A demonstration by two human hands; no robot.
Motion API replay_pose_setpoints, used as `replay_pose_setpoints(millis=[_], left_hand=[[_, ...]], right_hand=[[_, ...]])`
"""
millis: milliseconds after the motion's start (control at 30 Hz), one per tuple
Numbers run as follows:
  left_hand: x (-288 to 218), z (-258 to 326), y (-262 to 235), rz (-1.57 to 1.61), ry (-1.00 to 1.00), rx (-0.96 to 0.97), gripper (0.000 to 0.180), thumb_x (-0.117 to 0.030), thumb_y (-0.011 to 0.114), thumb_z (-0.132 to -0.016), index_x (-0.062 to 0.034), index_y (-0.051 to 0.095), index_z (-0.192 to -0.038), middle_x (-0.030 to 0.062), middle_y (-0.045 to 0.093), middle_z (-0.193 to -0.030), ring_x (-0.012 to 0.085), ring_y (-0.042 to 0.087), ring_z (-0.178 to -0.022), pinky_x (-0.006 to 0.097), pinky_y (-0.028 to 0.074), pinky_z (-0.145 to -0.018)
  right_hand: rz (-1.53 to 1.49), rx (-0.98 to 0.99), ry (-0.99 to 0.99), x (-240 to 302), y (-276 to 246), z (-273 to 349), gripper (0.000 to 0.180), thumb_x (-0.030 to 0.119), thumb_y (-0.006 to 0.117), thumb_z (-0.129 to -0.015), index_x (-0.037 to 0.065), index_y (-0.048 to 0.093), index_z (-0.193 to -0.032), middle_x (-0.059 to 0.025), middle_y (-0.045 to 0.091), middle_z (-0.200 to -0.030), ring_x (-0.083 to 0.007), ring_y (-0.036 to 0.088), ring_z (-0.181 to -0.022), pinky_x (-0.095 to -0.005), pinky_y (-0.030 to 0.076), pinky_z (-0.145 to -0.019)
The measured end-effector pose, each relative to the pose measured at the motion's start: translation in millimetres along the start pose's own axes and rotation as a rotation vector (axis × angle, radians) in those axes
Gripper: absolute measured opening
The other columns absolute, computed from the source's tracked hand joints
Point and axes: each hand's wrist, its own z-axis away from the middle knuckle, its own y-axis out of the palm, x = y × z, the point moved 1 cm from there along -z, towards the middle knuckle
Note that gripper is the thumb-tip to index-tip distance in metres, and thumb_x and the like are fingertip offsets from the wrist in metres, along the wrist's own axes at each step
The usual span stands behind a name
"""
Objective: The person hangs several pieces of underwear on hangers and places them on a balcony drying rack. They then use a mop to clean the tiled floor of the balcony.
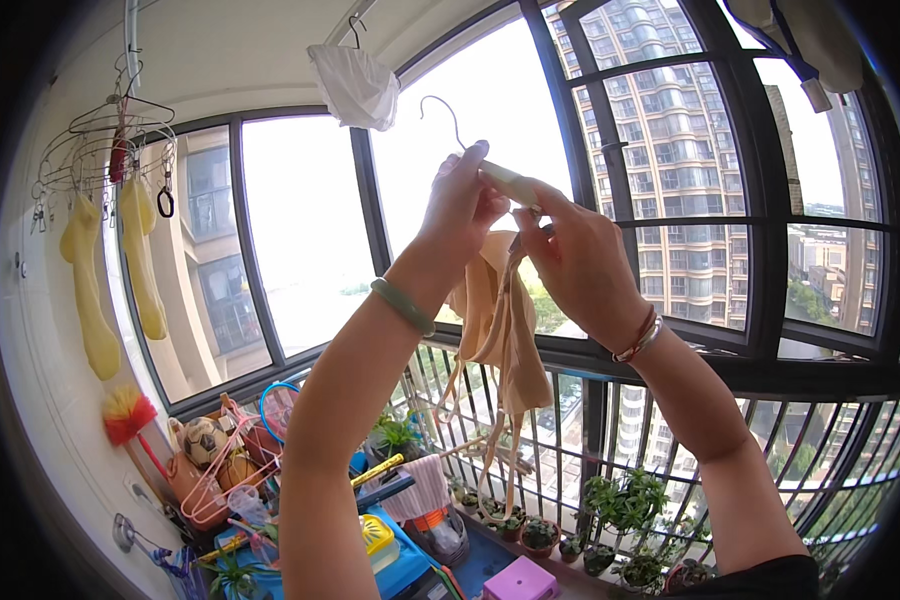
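Raised in front of the window, my left hand (462,205) is closed around a hanger just under its thin metal hook (448,107). A pale yellow-green part of the hanger (510,183) runs from that hand to my right hand (582,265). The right fingers are pinched at this end, on the top of a beige bra-like garment (520,365). The garment hangs below my hands, its thin straps dangling. My fingers hide how the cloth meets the hanger.
Yellow socks (92,285) hang from a round clip rack (105,160) at left. A white cloth (353,85) hangs overhead. Below are a railing (770,445), potted plants (625,500), a pink stool (522,579), and a blue surface with a yellow-lidded box (377,538).
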Motion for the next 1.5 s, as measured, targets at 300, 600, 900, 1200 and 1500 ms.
replay_pose_setpoints(millis=[300, 600, 900, 1200, 1500], left_hand=[[-41, -77, 0, 0.007, 0.153, 0.318, 0.027, -0.030, 0.060, -0.095, -0.0039, 0.054, -0.102, 0.0087, 0.061, -0.088, 0.0187, 0.062, -0.078, 0.032, 0.055, -0.067], [-92, -137, -30, -0.060, 0.161, 0.727, 0.067, -0.051, 0.058, -0.092, 0.0022, 0.046, -0.131, 0.0179, 0.066, -0.109, 0.0254, 0.062, -0.103, 0.036, 0.049, -0.093], [-53, -126, -90, -0.373, 0.548, 0.315, 0.086, -0.076, 0.030, -0.088, -0.0207, 0.019, -0.153, 0.0177, 0.015, -0.158, 0.0343, 0.010, -0.147, 0.057, 0.014, -0.114], [-34, -132, -118, -0.225, 0.461, 0.415, 0.080, -0.073, 0.022, -0.091, -0.0230, 0.016, -0.153, 0.0113, 0.010, -0.160, 0.0290, 0.006, -0.148, 0.058, 0.010, -0.115], [-52, -156, -129, -0.037, 0.440, 0.465, 0.079, -0.069, 0.025, -0.093, -0.0211, 0.011, -0.154, 0.0092, 0.010, -0.160, 0.0295, 0.006, -0.148, 0.056, 0.011, -0.116]], right_hand=[[0.373, -0.135, -0.213, -8, 15, -79, 0.039, 0.027, 0.051, -0.098, 0.009, 0.049, -0.132, -0.0091, 0.067, -0.065, -0.0230, 0.067, -0.055, -0.0322, 0.052, -0.049], [0.490, -0.297, -0.323, -15, 47, -144, 0.028, 0.022, 0.054, -0.098, 0.010, 0.051, -0.123, -0.0099, 0.069, -0.077, -0.0239, 0.071, -0.066, -0.0303, 0.058, -0.059], [0.350, -0.373, -0.431, -82, 90, -229, 0.027, 0.019, 0.047, -0.098, 0.002, 0.045, -0.119, -0.0174, 0.062, -0.065, -0.0343, 0.064, -0.057, -0.0424, 0.049, -0.050], [0.404, -0.363, -0.386, -100, 107, -337, 0.030, 0.025, 0.046, -0.099, -0.003, 0.049, -0.110, -0.0131, 0.072, -0.085, -0.0261, 0.071, -0.067, -0.0355, 0.057, -0.058], [0.650, -0.415, -0.425, -109, 118, -443, 0.031, 0.031, 0.050, -0.094, 0.002, 0.059, -0.100, -0.0218, 0.068, -0.087, -0.0403, 0.066, -0.087, -0.0495, 0.053, -0.079]])
